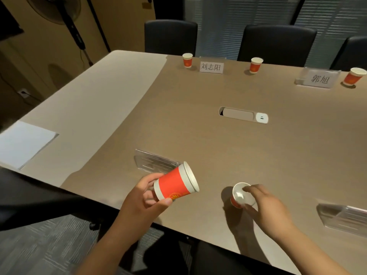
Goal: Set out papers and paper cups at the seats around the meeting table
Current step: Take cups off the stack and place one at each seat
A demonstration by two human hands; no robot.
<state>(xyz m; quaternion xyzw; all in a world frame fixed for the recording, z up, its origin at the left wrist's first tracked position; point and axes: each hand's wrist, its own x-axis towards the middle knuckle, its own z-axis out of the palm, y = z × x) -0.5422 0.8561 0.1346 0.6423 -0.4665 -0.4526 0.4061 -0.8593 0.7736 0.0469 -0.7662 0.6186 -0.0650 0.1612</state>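
My left hand (pixel 143 197) holds a nested stack of red and white paper cups (pixel 175 184), tilted on its side above the near edge of the meeting table (pixel 178 120). To its right, my right hand (pixel 264 205) grips the rim of a single red paper cup (pixel 241 195) that stands upright on the table. Three more red cups stand along the far side: one at the left (pixel 187 60), one in the middle (pixel 256 65), one at the right (pixel 354 76). A stack of white papers (pixel 21 143) lies at the table's left end.
Two printed name cards (pixel 211 67) (pixel 319 78) stand at the far seats. Clear name-card holders (pixel 155 161) (pixel 345 216) sit near me. A cable hatch (pixel 243 115) is set in the table's middle. Dark chairs (pixel 278 44) line the far side; a fan stand (pixel 75 32) is at the back left.
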